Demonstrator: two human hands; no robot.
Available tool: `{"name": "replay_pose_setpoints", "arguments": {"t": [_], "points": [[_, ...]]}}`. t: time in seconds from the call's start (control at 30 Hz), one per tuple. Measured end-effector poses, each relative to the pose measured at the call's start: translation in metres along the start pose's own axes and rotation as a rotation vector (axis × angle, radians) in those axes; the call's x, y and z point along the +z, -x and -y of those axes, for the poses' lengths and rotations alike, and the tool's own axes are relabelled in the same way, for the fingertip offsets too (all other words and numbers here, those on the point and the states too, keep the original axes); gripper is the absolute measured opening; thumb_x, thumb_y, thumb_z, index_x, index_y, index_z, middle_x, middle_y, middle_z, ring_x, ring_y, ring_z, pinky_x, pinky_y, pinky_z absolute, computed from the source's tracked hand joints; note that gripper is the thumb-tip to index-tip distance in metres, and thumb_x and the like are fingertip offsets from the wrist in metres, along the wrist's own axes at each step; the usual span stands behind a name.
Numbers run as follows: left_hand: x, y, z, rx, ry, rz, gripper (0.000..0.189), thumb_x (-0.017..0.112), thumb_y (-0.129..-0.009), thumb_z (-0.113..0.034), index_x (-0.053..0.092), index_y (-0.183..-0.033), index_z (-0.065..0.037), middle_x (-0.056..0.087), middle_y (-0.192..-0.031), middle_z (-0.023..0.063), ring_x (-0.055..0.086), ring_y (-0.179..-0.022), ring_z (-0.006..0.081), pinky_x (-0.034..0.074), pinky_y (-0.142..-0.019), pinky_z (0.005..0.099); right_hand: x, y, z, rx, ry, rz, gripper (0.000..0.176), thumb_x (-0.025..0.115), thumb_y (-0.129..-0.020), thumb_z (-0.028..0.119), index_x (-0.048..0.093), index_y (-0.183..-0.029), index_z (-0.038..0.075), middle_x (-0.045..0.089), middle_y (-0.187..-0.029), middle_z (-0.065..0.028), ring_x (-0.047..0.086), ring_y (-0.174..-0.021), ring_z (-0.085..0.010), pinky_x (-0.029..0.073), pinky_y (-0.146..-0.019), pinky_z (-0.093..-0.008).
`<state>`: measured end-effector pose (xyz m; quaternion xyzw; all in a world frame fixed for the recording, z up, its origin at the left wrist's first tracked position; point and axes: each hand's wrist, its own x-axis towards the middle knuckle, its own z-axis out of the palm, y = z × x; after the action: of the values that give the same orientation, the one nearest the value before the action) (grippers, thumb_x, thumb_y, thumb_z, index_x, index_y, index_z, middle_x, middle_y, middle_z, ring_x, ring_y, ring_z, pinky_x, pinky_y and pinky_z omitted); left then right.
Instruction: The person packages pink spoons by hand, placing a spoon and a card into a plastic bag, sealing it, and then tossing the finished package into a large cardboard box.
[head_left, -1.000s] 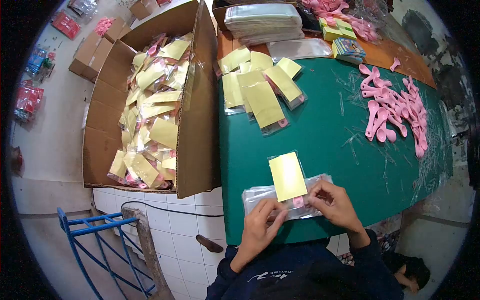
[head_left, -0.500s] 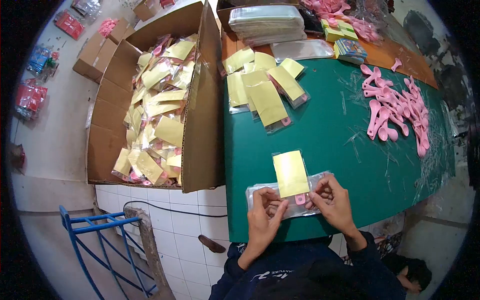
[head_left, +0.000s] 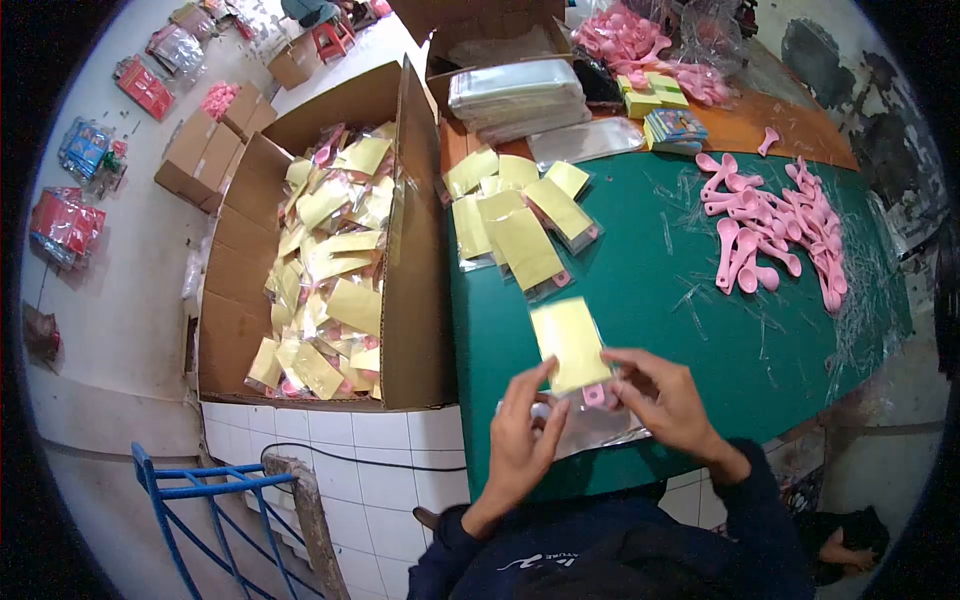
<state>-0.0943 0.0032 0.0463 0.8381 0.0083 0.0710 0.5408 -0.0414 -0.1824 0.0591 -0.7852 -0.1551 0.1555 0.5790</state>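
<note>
A clear plastic packet with a yellow card (head_left: 572, 345) and a pink spoon (head_left: 595, 395) is between my hands, near the table's front edge. The spoon's handle end shows below the card. My left hand (head_left: 522, 435) has its index finger at the card's lower left corner and its thumb lower down. On the right, my right hand (head_left: 672, 400) pinches the packet's lower right corner. Beneath the hands lie clear plastic bags (head_left: 600, 430), partly hidden by them.
Several finished-looking packets (head_left: 525, 250) lie on the green table (head_left: 640, 270), left of a heap of pink spoons (head_left: 770, 225). A tall cardboard box (head_left: 425, 280) holds many similar packets. Stacked clear bags (head_left: 515, 95) and small cards (head_left: 675, 128) stand at the back.
The packet has moved slightly left and lifted off the bags, with both hands' fingers now higher along its edges. The view has shifted a little.
</note>
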Motion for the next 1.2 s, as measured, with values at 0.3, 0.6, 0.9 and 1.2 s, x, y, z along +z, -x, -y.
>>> {"name": "replay_pose_setpoints", "arguments": {"t": [0.3, 0.6, 0.9, 1.2], "points": [[-0.019, -0.137, 0.046, 0.365, -0.592, -0.263, 0.044, 0.059, -0.083, -0.019, 0.047, -0.120, 0.002, 0.050, -0.111, 0.0250, 0.052, -0.101, 0.0383, 0.043, -0.084, 0.0426, -0.057, -0.108, 0.012, -0.378, 0.489, -0.106, 0.037, 0.064, -0.081, 0.017, 0.054, -0.113, 0.003, 0.057, -0.105, -0.0131, 0.061, -0.084, -0.0234, 0.049, -0.074, -0.0319], [0.015, -0.068, 0.022, 0.306, -0.275, 0.492, 0.036, 0.067, -0.077, -0.031, 0.055, -0.101, -0.006, 0.052, -0.095, 0.0135, 0.056, -0.089, 0.0285, 0.046, -0.075, 0.0365, -0.218, -0.162, -0.111, -0.127, 0.918, -0.491, 0.024, 0.052, -0.067, -0.003, 0.062, -0.089, -0.001, 0.060, -0.090, -0.0177, 0.058, -0.086, -0.0312, 0.045, -0.075, -0.0384], [0.027, -0.067, 0.034, 0.260, -0.191, 0.616, 0.031, 0.069, -0.075, -0.021, 0.053, -0.097, -0.006, 0.057, -0.086, 0.0126, 0.059, -0.079, 0.0289, 0.047, -0.067, 0.0364, -0.210, -0.159, -0.104, 0.041, 1.165, -0.298, 0.020, 0.061, -0.063, 0.000, 0.062, -0.082, 0.005, 0.059, -0.087, -0.0152, 0.057, -0.085, -0.0308, 0.045, -0.071, -0.0399], [0.023, -0.080, 0.027, 0.168, -0.065, 0.402, 0.015, 0.065, -0.080, -0.013, 0.060, -0.088, -0.001, 0.066, -0.084, 0.0122, 0.065, -0.074, 0.0239, 0.050, -0.064, 0.0309, -0.202, -0.149, -0.055, -0.394, 1.094, -0.579, 0.014, 0.060, -0.071, 0.003, 0.052, -0.083, 0.004, 0.053, -0.082, -0.0117, 0.053, -0.080, -0.0276, 0.042, -0.070, -0.0382]]}}
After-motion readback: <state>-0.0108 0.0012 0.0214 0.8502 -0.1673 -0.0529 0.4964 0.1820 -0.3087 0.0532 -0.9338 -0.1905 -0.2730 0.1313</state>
